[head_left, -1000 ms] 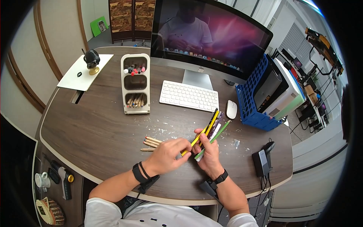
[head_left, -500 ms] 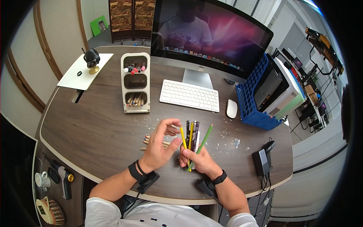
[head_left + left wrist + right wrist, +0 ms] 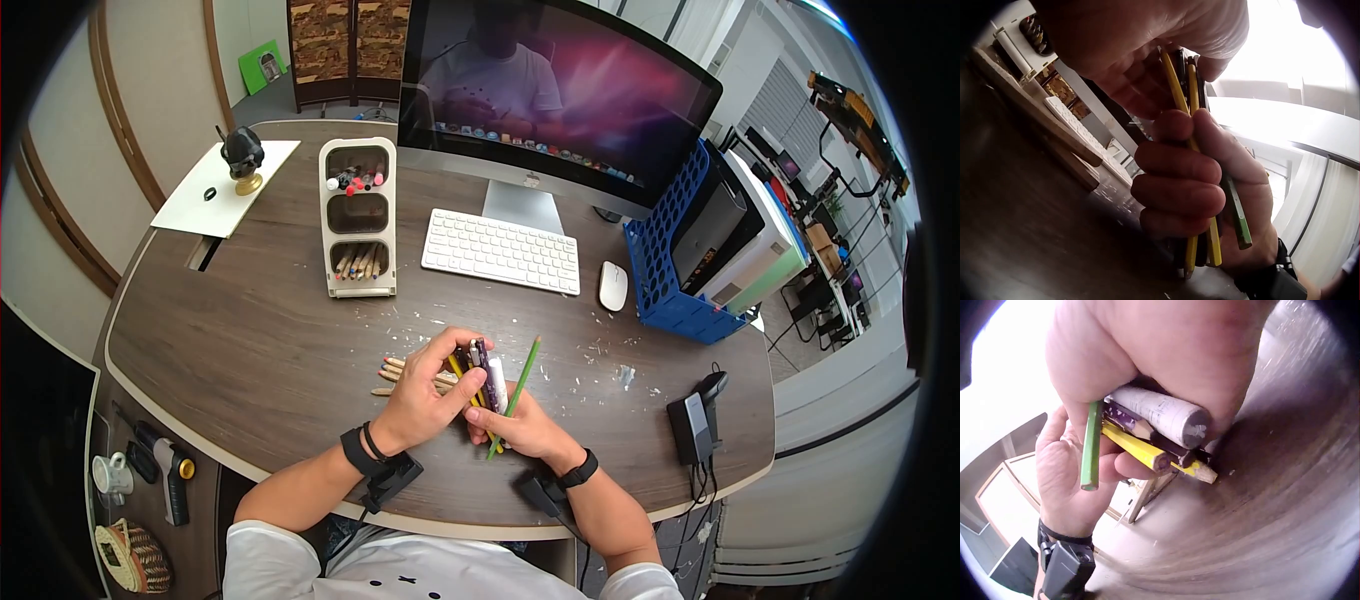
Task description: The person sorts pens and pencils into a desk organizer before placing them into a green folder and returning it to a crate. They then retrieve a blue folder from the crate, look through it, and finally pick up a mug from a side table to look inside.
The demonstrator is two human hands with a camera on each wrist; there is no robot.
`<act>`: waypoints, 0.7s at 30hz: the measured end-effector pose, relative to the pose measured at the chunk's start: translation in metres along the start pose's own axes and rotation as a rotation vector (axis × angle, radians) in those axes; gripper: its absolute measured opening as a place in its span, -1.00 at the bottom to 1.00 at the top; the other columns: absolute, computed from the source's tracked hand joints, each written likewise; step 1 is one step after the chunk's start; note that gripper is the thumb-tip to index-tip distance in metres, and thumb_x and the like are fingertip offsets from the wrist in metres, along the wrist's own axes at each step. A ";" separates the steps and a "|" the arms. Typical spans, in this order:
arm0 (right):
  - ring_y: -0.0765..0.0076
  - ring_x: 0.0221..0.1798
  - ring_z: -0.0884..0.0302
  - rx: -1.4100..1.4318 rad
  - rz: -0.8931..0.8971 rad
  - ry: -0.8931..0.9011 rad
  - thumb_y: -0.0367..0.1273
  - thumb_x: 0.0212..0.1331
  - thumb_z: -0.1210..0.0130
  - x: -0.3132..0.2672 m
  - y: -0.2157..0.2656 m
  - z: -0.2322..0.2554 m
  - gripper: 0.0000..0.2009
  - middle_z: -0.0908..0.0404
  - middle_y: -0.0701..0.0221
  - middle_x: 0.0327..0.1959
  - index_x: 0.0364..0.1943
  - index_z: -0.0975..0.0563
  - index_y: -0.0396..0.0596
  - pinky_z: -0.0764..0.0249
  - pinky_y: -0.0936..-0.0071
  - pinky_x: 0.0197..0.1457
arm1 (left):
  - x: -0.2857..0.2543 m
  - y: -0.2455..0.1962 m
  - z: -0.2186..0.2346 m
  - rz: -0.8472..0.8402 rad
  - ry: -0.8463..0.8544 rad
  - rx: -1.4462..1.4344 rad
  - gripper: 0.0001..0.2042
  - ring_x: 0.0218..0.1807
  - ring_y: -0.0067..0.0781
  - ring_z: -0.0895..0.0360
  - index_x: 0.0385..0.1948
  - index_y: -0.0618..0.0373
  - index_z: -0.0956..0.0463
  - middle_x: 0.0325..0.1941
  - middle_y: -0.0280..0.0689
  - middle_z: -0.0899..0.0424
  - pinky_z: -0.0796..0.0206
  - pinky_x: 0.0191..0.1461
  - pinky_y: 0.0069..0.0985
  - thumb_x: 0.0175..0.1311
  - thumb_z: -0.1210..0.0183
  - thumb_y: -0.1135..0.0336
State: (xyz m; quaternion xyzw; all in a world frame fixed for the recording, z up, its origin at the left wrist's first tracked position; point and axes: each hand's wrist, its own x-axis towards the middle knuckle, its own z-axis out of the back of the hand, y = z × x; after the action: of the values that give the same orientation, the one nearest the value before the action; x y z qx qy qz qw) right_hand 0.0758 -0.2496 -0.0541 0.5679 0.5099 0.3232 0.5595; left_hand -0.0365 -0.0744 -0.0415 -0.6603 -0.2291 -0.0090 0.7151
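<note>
In the head view my right hand point(image 3: 525, 425) grips the lower part of a bundle of pencils. A green pencil point(image 3: 522, 380) leans out to the right of the others. Two yellow pencils point(image 3: 1138, 449), a dark purple patterned pencil point(image 3: 1124, 419) and a thick white cylinder point(image 3: 1157, 412) with a printed wrap and a grey end show in the right wrist view, along with dark pencil ends. Around the bundle's top my left hand point(image 3: 425, 400) curls its fingers, its thumb on the near side. Several bare-wood pencils point(image 3: 398, 377) lie on the desk, partly hidden behind it.
A white three-compartment holder point(image 3: 360, 290) with pens and pencils stands at the back left. Behind the hands are a keyboard point(image 3: 500, 250), a mouse point(image 3: 613, 287) and a monitor point(image 3: 560, 100). A blue file rack point(image 3: 690, 320) stands right. White scraps point(image 3: 627, 375) litter the desk point(image 3: 220, 330).
A second ago my left hand held a yellow pencil beside the bundle, then opened next to it. It has since moved right and closed round the bundle's top. The bundle has shifted left and nearer.
</note>
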 end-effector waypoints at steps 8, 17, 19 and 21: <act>0.59 -0.33 -0.60 0.016 -0.002 0.000 -0.27 0.53 -0.26 0.001 -0.001 0.000 -0.81 -0.60 0.51 -0.35 -0.09 -0.55 -0.07 -0.57 0.54 -0.23 | 0.000 0.001 0.000 0.000 -0.010 0.015 -0.71 0.09 -0.53 -0.57 0.16 0.24 -0.52 0.06 -0.29 -0.61 -0.42 0.27 -0.47 0.56 -0.23 0.29; 0.59 -0.33 -0.59 0.030 0.000 0.007 -0.25 0.53 -0.26 0.002 -0.005 0.002 -0.80 -0.60 0.50 -0.35 -0.08 -0.54 -0.08 -0.57 0.54 -0.23 | 0.001 0.004 0.001 -0.002 -0.023 0.042 -0.72 0.07 -0.53 -0.58 0.14 0.25 -0.52 0.04 -0.28 -0.63 -0.45 0.25 -0.45 0.54 -0.22 0.31; 0.59 -0.33 -0.59 0.026 -0.001 0.006 -0.25 0.53 -0.26 0.002 -0.005 0.001 -0.79 -0.60 0.51 -0.35 -0.08 -0.54 -0.08 -0.57 0.55 -0.23 | 0.001 0.003 0.001 0.002 -0.026 0.039 -0.72 0.06 -0.54 -0.58 0.14 0.25 -0.52 0.03 -0.28 -0.63 -0.46 0.24 -0.46 0.54 -0.22 0.31; 0.59 -0.33 -0.59 0.022 -0.003 0.006 -0.25 0.54 -0.25 0.002 -0.004 0.002 -0.79 -0.60 0.51 -0.35 -0.07 -0.54 -0.08 -0.56 0.55 -0.23 | 0.001 0.003 0.000 0.006 -0.030 0.036 -0.72 0.05 -0.55 -0.58 0.14 0.25 -0.53 0.02 -0.29 -0.63 -0.46 0.23 -0.47 0.54 -0.22 0.31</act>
State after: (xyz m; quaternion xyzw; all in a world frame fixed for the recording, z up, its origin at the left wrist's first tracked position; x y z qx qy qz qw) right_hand 0.0769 -0.2487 -0.0592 0.5724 0.5159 0.3184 0.5521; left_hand -0.0350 -0.0734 -0.0438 -0.6480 -0.2377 0.0072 0.7236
